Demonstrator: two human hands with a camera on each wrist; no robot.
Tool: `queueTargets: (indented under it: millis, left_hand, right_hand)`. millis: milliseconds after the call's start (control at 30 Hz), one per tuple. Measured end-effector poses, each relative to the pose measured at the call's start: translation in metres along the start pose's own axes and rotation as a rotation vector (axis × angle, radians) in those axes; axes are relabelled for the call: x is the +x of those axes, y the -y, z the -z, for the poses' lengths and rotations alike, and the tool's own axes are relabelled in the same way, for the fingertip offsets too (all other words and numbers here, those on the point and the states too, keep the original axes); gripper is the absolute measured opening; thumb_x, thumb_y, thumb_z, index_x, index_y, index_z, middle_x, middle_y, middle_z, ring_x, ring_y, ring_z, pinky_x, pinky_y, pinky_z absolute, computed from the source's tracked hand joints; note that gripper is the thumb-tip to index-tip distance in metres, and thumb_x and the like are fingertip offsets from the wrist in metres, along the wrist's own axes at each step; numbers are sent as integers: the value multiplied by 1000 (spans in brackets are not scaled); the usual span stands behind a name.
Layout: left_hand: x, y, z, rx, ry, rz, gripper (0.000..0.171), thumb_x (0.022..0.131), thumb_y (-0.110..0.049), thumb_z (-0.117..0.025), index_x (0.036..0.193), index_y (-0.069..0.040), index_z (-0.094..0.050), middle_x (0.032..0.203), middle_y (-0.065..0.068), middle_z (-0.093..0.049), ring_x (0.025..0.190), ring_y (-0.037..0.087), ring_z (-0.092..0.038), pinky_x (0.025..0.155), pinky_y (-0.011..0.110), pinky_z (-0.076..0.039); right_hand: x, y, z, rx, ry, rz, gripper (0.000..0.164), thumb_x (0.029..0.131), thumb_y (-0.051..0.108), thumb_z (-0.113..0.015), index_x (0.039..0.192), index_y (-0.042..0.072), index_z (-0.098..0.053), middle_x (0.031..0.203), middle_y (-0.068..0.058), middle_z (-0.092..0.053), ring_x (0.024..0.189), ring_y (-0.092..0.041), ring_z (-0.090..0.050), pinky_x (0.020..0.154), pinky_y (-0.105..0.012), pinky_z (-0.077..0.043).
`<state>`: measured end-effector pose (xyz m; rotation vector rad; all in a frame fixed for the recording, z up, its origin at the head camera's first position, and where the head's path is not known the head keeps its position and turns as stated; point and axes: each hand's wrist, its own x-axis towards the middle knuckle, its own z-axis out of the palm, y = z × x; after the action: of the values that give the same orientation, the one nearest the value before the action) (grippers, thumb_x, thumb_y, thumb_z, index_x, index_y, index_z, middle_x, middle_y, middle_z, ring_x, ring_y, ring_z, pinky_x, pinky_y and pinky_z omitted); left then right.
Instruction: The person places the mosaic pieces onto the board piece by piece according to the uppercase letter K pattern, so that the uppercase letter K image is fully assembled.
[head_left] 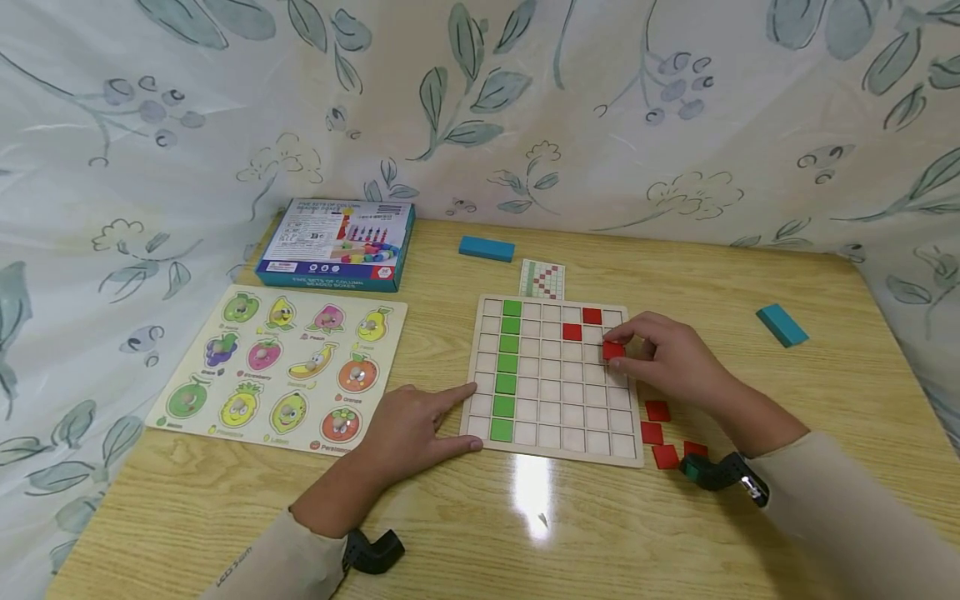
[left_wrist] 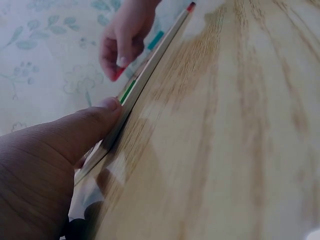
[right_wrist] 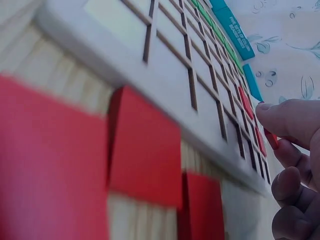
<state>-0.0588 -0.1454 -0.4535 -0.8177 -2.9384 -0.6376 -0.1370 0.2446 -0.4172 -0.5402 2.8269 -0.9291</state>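
A wooden grid board (head_left: 553, 457) lies mid-table, its second column from the left filled with green square tiles (head_left: 506, 383). Two red tiles (head_left: 572, 332) sit in its upper right cells. Between thumb and fingertips my right hand (head_left: 678, 358) pinches another red tile (head_left: 612, 351) over the board's right side; the right wrist view shows this pinched tile (right_wrist: 271, 139) edge-on. My left hand (head_left: 408, 429) rests at the board's left edge, index finger straight against the side and thumb at the lower left corner. In the left wrist view the thumb (left_wrist: 95, 120) touches the board's rim.
Several loose red tiles (head_left: 657, 411) lie right of the board. A small pattern card (head_left: 542, 275) sits behind it. Blue blocks (head_left: 486, 248) lie at the back and far right. On the left are a fruit puzzle board (head_left: 393, 333) and a printed box (head_left: 337, 242). A patterned curtain (head_left: 480, 108) hangs behind.
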Motion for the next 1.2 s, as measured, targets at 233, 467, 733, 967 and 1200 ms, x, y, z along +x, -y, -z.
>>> queueTargets:
  millis: [233,467,733,967,1200]
  left_hand:
    - [0,0,0,0,0,-5,75,87,-65,-80,146,-21,-69,79,3,-77,67,12,-63,73,37,-48]
    - [0,1,-1,-5,0,-8,75,87,-66,-79,147,-22,-69,79,3,-77,67,11,-63,73,36,-48]
    - [0,0,1,-4,-8,-8,75,86,-65,-81,146,-22,-69,73,1,-73,65,10,-59,71,35,-46]
    - [1,-1,2,0,-9,0,75,85,-64,-82,146,-22,-69,59,-5,-59,61,7,-51,72,35,-46]
    - [1,0,2,-5,-5,-1,75,85,-65,-82,146,-22,-69,57,-7,-55,60,7,-49,72,35,-45]
  right_hand:
    - [16,10,-11,42,15,27,31,93,16,-86,123,14,-77,103,-3,-65,77,-22,-54,64,-32,-45]
    - [28,18,-22,64,30,21,32,93,18,-86,123,16,-77,102,-2,-63,80,-22,-55,67,-34,-47]
    - [38,27,-32,105,50,38,33,94,20,-86,125,18,-77,105,0,-66,81,-22,-57,73,-39,-48]
    - [45,36,-40,93,58,41,34,93,20,-85,126,17,-77,114,0,-70,88,-24,-56,77,-40,-48]
    - [47,41,-43,73,67,-6,34,92,19,-86,124,15,-77,125,-3,-70,105,-25,-61,90,-42,-50]
